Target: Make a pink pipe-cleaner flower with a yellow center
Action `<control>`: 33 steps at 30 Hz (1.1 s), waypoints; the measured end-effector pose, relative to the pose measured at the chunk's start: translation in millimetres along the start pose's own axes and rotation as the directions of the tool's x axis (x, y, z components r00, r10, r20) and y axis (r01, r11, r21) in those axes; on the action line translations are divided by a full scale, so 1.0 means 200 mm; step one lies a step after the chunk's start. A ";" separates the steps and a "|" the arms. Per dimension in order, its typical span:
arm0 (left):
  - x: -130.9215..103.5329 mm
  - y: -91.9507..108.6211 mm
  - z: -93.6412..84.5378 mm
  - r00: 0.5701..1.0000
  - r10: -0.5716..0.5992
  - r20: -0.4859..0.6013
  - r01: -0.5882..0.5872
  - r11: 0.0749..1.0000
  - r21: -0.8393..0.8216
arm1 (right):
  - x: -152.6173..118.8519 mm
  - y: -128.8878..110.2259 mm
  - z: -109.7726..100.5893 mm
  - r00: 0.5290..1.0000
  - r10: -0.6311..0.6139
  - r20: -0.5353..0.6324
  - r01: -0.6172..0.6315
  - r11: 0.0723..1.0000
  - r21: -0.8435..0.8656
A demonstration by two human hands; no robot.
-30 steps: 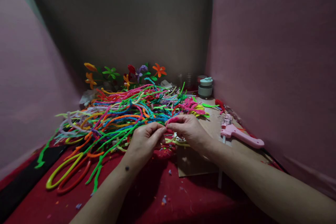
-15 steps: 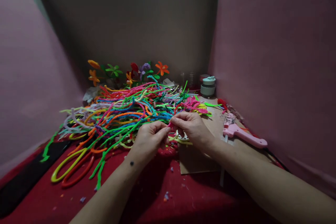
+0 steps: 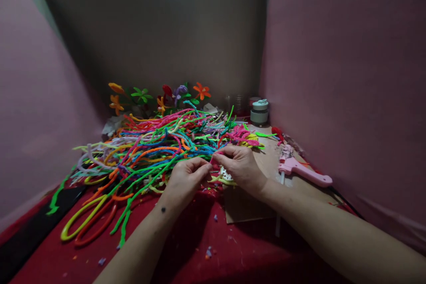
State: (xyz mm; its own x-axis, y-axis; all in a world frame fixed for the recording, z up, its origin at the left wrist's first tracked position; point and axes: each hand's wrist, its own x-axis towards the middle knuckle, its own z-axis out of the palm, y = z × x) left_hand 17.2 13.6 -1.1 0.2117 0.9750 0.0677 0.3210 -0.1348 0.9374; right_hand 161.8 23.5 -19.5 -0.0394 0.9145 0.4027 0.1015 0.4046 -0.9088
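Between my two hands is a short pink pipe cleaner (image 3: 215,156), partly covered by the fingers. My left hand (image 3: 189,177) pinches its near end between thumb and forefinger. Thumb and fingers of my right hand (image 3: 241,164) are closed on its other side, a little higher. Just under the hands lie a white perforated piece (image 3: 226,175) and pale yellow pipe cleaner bits (image 3: 218,179). Behind and to the left spreads a big heap of coloured pipe cleaners (image 3: 149,142). A bundle of pink looped pipe cleaners (image 3: 242,133) lies beyond my right hand.
A pink glue gun (image 3: 304,171) with a glue stick rests on a cardboard sheet (image 3: 246,208) at right. A lidded mint jar (image 3: 259,112) stands behind. Pipe cleaner flowers (image 3: 201,91) line the back. Scraps dot the red cloth (image 3: 186,248); a black strip (image 3: 36,226) lies left.
The view has shifted slightly. My hands have moved a little apart at the fingertips, with more of the pink pipe cleaner showing between them. Both keep their pinch.
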 end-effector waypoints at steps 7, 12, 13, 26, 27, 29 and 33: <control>0.01 -0.01 -0.02 0.999 -0.002 -0.049 0.003 1.000 0.013 | 0.01 0.00 -0.01 0.999 0.049 0.015 -0.049 0.998 0.026; 0.04 -0.03 -0.05 0.986 -0.069 -0.149 0.060 0.996 -0.067 | -0.02 0.02 0.00 0.986 -0.164 0.031 0.166 0.976 -0.143; 0.06 -0.03 -0.05 0.986 -0.073 -0.149 0.062 0.995 -0.077 | -0.04 0.03 0.01 0.964 -0.245 0.106 0.261 0.946 -0.191; 0.45 0.14 0.18 0.980 0.195 0.051 -0.199 0.901 0.385 | -0.06 0.03 0.01 0.865 -0.472 0.169 0.501 0.810 -0.304; 0.48 0.13 0.20 0.970 0.238 0.047 -0.235 0.871 0.432 | -0.06 0.03 0.01 0.865 -0.473 0.168 0.502 0.812 -0.297; 0.53 0.12 0.23 0.942 0.333 0.039 -0.303 0.796 0.524 | -0.06 0.03 0.01 0.862 -0.479 0.165 0.507 0.816 -0.279; 0.59 0.10 0.30 0.888 0.450 0.094 -0.394 0.639 0.661 | -0.06 0.02 0.01 0.854 -0.495 0.158 0.520 0.814 -0.258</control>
State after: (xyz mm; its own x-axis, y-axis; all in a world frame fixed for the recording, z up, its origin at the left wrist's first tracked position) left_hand 103.5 115.7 4.8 0.4191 0.7885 0.4502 0.7317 -0.5869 0.3467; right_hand 160.5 13.9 -28.6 -0.2412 0.5817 0.7768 0.3185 0.8036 -0.5029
